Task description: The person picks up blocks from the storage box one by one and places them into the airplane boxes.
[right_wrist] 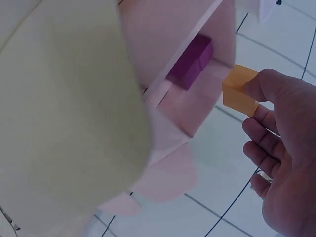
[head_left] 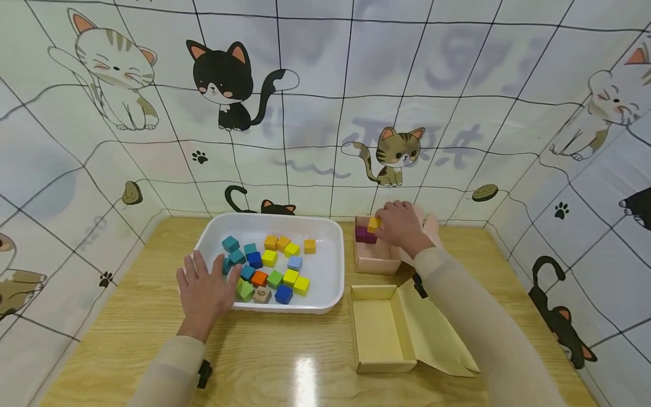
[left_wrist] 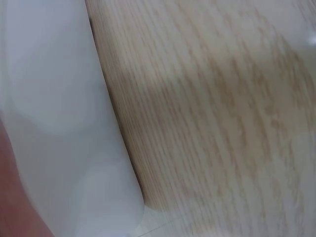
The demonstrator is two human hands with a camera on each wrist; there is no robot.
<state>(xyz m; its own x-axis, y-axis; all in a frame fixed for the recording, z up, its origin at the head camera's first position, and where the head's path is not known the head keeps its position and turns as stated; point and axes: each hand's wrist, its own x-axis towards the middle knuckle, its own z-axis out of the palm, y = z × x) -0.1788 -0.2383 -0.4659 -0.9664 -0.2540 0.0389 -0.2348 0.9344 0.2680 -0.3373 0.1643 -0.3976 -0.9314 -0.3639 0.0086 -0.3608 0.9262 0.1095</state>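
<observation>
My right hand [head_left: 402, 226] pinches an orange cube [head_left: 374, 224] over the pink box [head_left: 376, 265]. In the right wrist view, thumb and fingertips of the hand [right_wrist: 291, 143] grip the orange cube [right_wrist: 239, 101] beside the box's opening, where purple cubes [right_wrist: 190, 64] lie inside. The head view shows those purple cubes [head_left: 361, 234] at the box's left end. My left hand [head_left: 208, 291], fingers spread, rests at the near left corner of the white tray [head_left: 325, 308], which holds many coloured cubes. The left wrist view shows the tray's side [left_wrist: 74, 123] and a blurred strip of the hand.
A yellow box [head_left: 376, 328] with its lid [head_left: 437, 328] folded out to the right lies in front of the pink box. Behind the wooden table [head_left: 264, 350] stands a white backdrop with cat drawings, which also runs along both sides.
</observation>
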